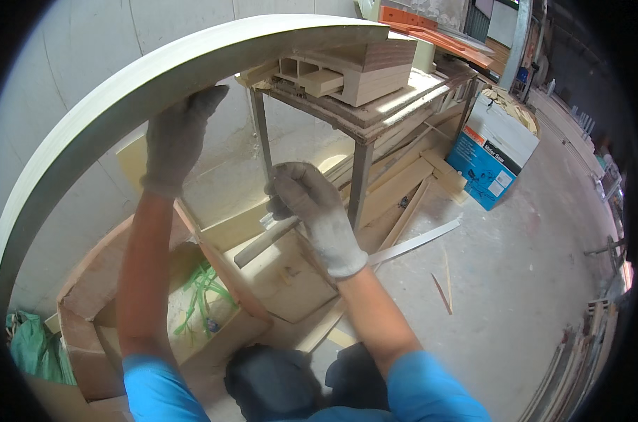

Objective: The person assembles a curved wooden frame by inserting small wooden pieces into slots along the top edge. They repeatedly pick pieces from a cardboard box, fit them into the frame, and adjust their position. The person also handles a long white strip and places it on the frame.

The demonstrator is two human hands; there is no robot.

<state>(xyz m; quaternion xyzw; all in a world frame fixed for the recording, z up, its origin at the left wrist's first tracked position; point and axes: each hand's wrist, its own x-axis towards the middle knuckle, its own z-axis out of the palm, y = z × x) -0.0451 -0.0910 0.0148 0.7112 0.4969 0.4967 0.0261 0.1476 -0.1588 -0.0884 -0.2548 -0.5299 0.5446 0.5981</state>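
Observation:
A long board [115,95], pale on its edge, arches from the lower left up to the bench at the top. My left hand [178,137], in a grey work glove, reaches up to its underside and holds it there, with some fingers hidden. Lower and to the right, my gloved right hand [312,204] is raised with its fingers curled together, apart from the board. Whatever lies between those fingers is hidden. A grey rod [266,243] shows just below the right hand; whether it touches the hand I cannot tell.
A workbench [361,130] carries stacked wooden blocks [375,70]. Beneath it lie loose planks [396,190]. A blue and white carton [491,151] stands to the right. A curved wooden frame [87,309] with green strapping [205,295] sits lower left. Thin strips [417,243] lie on the floor.

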